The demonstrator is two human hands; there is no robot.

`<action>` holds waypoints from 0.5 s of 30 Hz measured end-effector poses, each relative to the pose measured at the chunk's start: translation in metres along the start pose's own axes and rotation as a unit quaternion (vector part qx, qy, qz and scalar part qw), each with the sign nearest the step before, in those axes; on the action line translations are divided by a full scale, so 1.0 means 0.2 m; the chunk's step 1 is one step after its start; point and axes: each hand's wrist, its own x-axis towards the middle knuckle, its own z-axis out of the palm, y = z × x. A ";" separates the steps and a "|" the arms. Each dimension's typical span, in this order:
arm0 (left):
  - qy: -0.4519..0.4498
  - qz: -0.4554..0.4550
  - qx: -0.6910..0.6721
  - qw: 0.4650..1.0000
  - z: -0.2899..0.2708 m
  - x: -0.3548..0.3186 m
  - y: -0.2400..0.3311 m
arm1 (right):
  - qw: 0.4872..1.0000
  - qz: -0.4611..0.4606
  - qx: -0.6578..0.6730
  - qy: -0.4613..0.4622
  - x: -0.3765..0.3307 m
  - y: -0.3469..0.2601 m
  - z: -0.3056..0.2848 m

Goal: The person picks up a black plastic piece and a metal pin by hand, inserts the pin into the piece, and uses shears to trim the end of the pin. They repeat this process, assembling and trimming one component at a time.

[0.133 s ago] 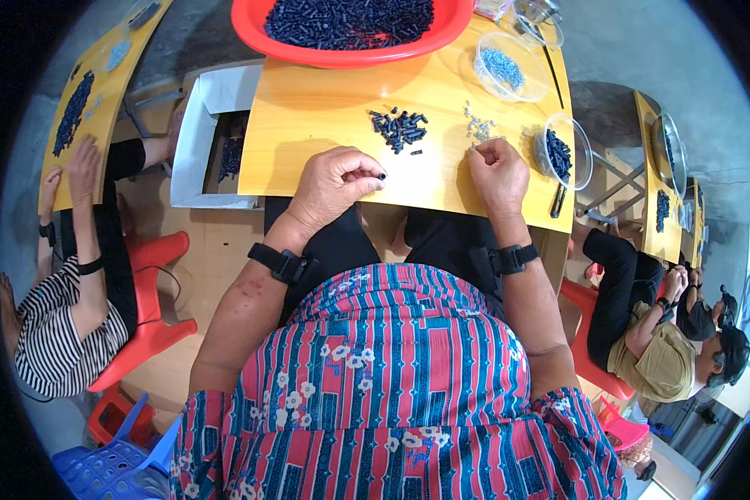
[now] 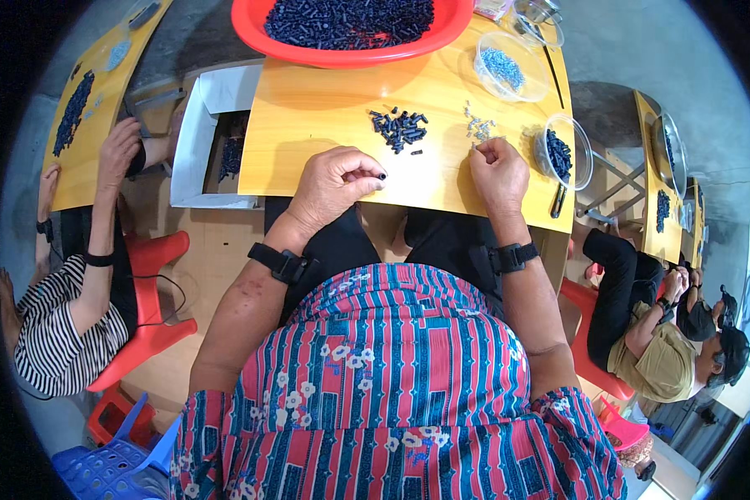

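My left hand [image 2: 335,183] rests on the yellow table [image 2: 308,125] and pinches a small dark cylindrical part [image 2: 382,176] between thumb and fingertips. My right hand [image 2: 498,171] sits on the table to the right, its fingertips closed at the edge of a scatter of small silvery parts [image 2: 477,127]; what it holds is too small to tell. A loose pile of dark parts [image 2: 398,127] lies between and beyond the hands. Black bands are on both wrists.
A red basin [image 2: 342,52] full of dark parts stands at the table's far edge. Two clear bowls hold pale parts [image 2: 508,67] and dark parts [image 2: 558,152]. A white box [image 2: 200,137] sits at the left. Other people work at neighbouring tables left and right.
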 end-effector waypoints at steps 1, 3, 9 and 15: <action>-0.001 -0.002 -0.003 1.000 0.00 0.00 0.00 | 1.000 0.007 -0.006 -0.002 0.00 0.00 0.00; -0.001 -0.002 0.001 1.000 0.00 0.00 0.01 | 1.000 0.007 -0.005 0.001 0.00 0.00 0.00; 0.005 0.003 0.000 1.000 0.00 0.00 0.00 | 0.999 -0.015 0.027 0.020 -0.01 0.01 0.00; 0.005 0.000 0.004 1.000 0.00 0.00 0.01 | 0.997 -0.053 0.052 0.030 -0.02 0.07 0.02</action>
